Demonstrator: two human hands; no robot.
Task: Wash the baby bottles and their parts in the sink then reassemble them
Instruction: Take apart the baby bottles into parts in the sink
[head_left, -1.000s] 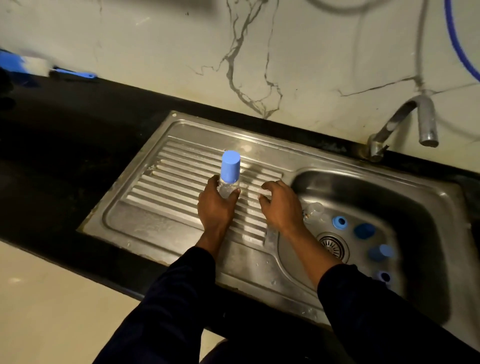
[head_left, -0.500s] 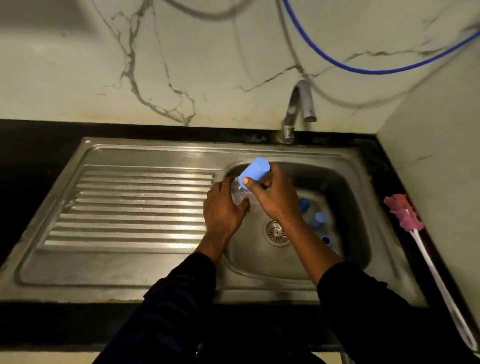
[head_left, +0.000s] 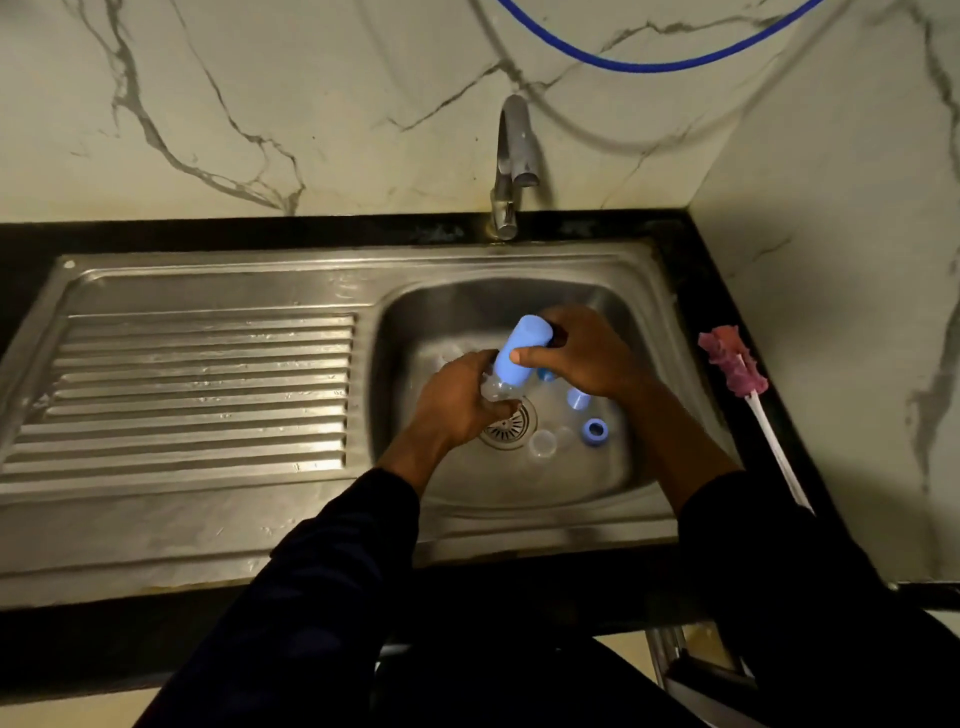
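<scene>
Over the steel sink basin (head_left: 597, 483) I hold a clear baby bottle (head_left: 496, 387) tilted, its blue cap (head_left: 522, 348) pointing up and to the right. My left hand (head_left: 457, 400) grips the clear body. My right hand (head_left: 582, 353) grips the blue cap with thumb and fingers. On the basin floor lie a blue ring (head_left: 596, 431), another blue part (head_left: 577, 399), a further blue piece (head_left: 545, 375) half hidden under my right hand, and a clear round part (head_left: 543, 443) beside the drain (head_left: 511, 426).
The ribbed draining board (head_left: 197, 395) lies left of the basin. The tap (head_left: 511, 166) stands behind the basin, no water seen running. A pink-headed bottle brush (head_left: 737, 369) with a white handle lies on the black counter (head_left: 696, 291) at the right. A wall closes the right side.
The bottle went from standing on the draining board to over the basin. My right hand took hold of its blue cap, and both hands have since moved further over the drain.
</scene>
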